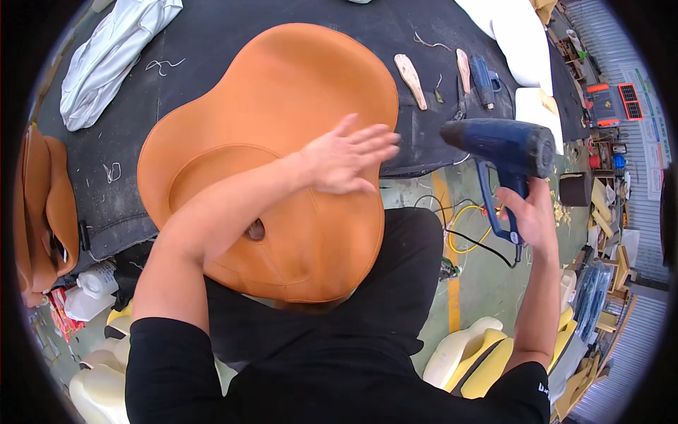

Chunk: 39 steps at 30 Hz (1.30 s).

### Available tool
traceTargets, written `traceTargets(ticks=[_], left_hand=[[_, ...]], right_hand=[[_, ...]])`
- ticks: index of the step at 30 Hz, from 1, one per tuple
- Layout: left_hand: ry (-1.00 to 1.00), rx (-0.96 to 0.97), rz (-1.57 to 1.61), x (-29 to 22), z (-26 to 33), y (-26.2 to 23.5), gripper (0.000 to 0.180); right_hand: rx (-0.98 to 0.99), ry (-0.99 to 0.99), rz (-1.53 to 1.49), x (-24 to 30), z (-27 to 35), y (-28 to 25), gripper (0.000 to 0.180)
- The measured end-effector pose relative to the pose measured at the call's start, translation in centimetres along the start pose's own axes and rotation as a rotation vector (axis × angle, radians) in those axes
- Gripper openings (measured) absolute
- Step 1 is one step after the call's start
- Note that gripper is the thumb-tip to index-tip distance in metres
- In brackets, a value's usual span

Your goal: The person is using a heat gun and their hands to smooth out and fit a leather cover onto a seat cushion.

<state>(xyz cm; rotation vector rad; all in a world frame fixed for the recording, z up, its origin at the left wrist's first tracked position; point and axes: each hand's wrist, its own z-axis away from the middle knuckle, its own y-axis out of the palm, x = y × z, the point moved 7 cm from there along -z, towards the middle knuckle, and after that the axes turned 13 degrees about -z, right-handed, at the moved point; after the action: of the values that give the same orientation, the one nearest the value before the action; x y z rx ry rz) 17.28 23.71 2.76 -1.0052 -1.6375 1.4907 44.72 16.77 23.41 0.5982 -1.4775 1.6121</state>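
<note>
An orange-tan upholstered seat (311, 78) with curved, stitched panels rests across my lap and the edge of the black-covered table. My left hand (351, 155) is over its right part, fingers spread and palm down, holding nothing. It is slightly blurred, and I cannot tell whether it touches the cover. To the right of the seat, my right hand (531, 215) grips the handle of a dark blue heat gun (501, 141). The gun's nozzle points left toward my left hand and the seat. A dark cord hangs from the handle's base.
On the black table (198, 85) lie two wooden tools (411, 81), a second blue tool (484, 81) and loose threads. Grey-white fabric (116, 60) is at far left, with brown covers (46, 205) below it. Yellow and black cables (466, 226) cross the floor. Foam pieces (473, 353) lie lower right.
</note>
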Motion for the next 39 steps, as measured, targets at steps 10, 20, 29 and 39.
traceTargets(ticks=[10, 20, 29, 39], left_hand=[[-0.448, 0.216, -0.177, 11.0, 6.3, -0.7, 0.072], [-0.545, 0.353, -0.237, 11.8, 11.3, 1.5, 0.069], [-0.767, -0.222, 0.264, -9.1, 16.1, -0.6, 0.110], [-0.809, 0.123, 0.088, -19.6, 20.0, -1.5, 0.112]], right_hand=[[0.014, 0.009, -0.149, -2.7, 2.2, 0.1, 0.034], [0.275, -0.046, -0.304, 0.6, 4.2, 2.8, 0.047], [0.523, 0.118, -0.195, -0.8, 2.0, 5.4, 0.047], [0.677, 0.023, -0.036, 3.0, 1.1, 10.0, 0.033]])
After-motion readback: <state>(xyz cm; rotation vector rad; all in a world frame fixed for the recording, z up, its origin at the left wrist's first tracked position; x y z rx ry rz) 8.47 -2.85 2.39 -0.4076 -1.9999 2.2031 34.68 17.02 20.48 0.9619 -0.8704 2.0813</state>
